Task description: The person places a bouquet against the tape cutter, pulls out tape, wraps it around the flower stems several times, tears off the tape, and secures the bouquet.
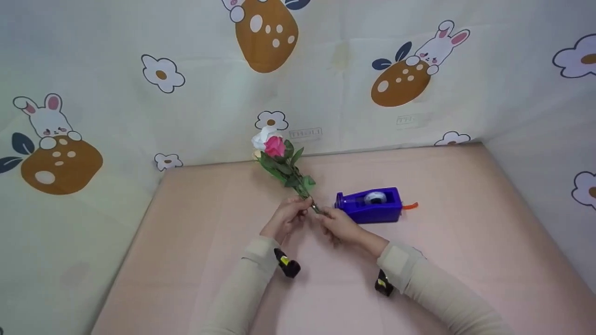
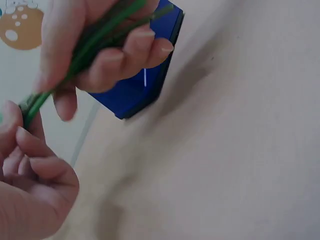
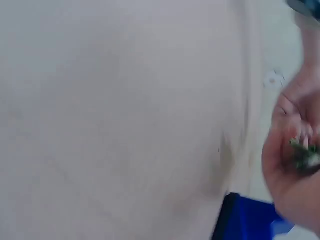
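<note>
A pale pink table [image 1: 209, 242] is walled in on three sides by a cream cloth printed with rabbits and daisies [image 1: 163, 74]. Nearest the camera, two forearms in beige sleeves are brought in from below, a small black-and-yellow camera strapped under each wrist. The left hand [image 1: 287, 217] is curled around the green stems [image 1: 314, 206] of a small bunch, fingers and thumb closed on them; in the left wrist view the stems [image 2: 75, 55] are seen running through the fingers of the right hand. The right hand [image 1: 339, 225] is wrapped around the lower stem ends just beside the left, its fingers bent over them, the cut tips showing in its palm in the right wrist view. The bunch is held low over the table and tilted away to the left, so that the pink rose [image 1: 274, 146] and the white flower [image 1: 261, 137] behind it lie farthest from the body, near the back cloth. Just right of the hands a blue tape dispenser [image 1: 370, 204] is stood on the table, an orange tab at its far end. By judgement, the stems are best kept squeezed parallel and steady by one hand while anything is done at their ends, so that the bundle is not let to splay
</note>
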A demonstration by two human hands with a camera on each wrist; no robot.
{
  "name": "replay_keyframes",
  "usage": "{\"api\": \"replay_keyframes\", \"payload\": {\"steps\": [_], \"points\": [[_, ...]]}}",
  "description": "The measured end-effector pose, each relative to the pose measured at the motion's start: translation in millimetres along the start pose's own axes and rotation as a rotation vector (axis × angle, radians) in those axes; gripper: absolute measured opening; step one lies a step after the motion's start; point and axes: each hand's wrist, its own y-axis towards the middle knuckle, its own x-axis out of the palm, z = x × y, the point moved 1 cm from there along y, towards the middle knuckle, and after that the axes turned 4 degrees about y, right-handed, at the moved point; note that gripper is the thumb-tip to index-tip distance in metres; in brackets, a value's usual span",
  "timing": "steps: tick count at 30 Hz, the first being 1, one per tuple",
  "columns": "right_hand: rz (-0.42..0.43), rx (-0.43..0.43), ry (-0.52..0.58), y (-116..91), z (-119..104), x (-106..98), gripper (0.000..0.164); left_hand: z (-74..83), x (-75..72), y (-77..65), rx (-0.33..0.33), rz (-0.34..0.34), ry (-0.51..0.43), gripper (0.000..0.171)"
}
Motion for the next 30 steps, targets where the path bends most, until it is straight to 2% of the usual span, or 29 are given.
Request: {"api": "replay_keyframes", "payload": {"steps": [1, 3, 4, 6, 7, 9, 11, 14, 16, 20, 22, 24, 26, 27, 28, 30], "points": [[-0.053, 0.04, 0.139, 0.5, 1.4, -2.2, 0.025, -1.6, -0.6, 1.0, 0.003, -0.017, -0.016, 0.019], [-0.137, 0.096, 0.323, 1.3, 3.5, -5.4, 0.025, -4.0, -1.4, 2.5, 0.006, -0.041, -0.057, 0.017], [-0.164, 0.119, 0.378, 1.5, 3.8, -6.2, 0.024, -4.9, -1.4, 2.9, 0.011, -0.05, -0.07, 0.016], [-0.178, 0.164, 0.403, 1.3, 3.4, -6.3, 0.021, -6.1, -1.2, 3.8, 0.019, -0.076, -0.099, 0.009], [-0.165, 0.166, 0.371, 1.0, 2.3, -5.8, 0.022, -6.0, -0.8, 3.5, 0.024, -0.091, -0.113, 0.011], [-0.104, 0.13, 0.253, 0.7, -0.3, -4.0, 0.024, -5.6, 0.1, 2.8, 0.035, -0.119, -0.124, 0.024], [-0.017, 0.063, 0.083, 0.4, -2.6, -1.5, 0.025, -4.3, 1.6, 1.3, 0.042, -0.141, -0.121, 0.036], [0.107, -0.035, -0.157, -0.3, -4.6, 2.9, 0.022, -3.1, 4.6, -2.2, 0.046, -0.134, -0.098, 0.041], [0.158, -0.072, -0.312, -1.5, -5.4, 5.3, 0.018, -2.1, 7.7, -4.7, 0.05, -0.099, -0.079, 0.042], [0.222, -0.123, -0.597, -5.1, -5.7, 7.8, 0.015, -0.9, 15.8, -9.2, 0.053, 0.025, -0.038, 0.034], [0.255, -0.149, -0.736, -6.8, -5.9, 8.3, 0.015, 0.3, 21.0, -10.9, 0.064, 0.073, -0.06, 0.026], [0.286, -0.176, -0.847, -8.1, -6.3, 8.4, 0.015, 1.4, 25.9, -11.6, 0.091, 0.086, -0.116, 0.02], [0.301, -0.18, -0.889, -8.4, -7.5, 7.4, 0.015, 2.4, 29.8, -11.1, 0.121, 0.069, -0.193, 0.02], [0.295, -0.174, -0.869, -8.1, -8.2, 6.3, 0.015, 2.4, 30.9, -10.3, 0.136, 0.053, -0.229, 0.022], [0.279, -0.167, -0.823, -7.4, -8.7, 4.9, 0.016, 2.2, 31.5, -9.6, 0.146, 0.033, -0.256, 0.026], [0.212, -0.119, -0.633, -5.6, -9.0, 0.7, 0.018, 1.3, 30.9, -7.5, 0.149, -0.004, -0.29, 0.034]]}}
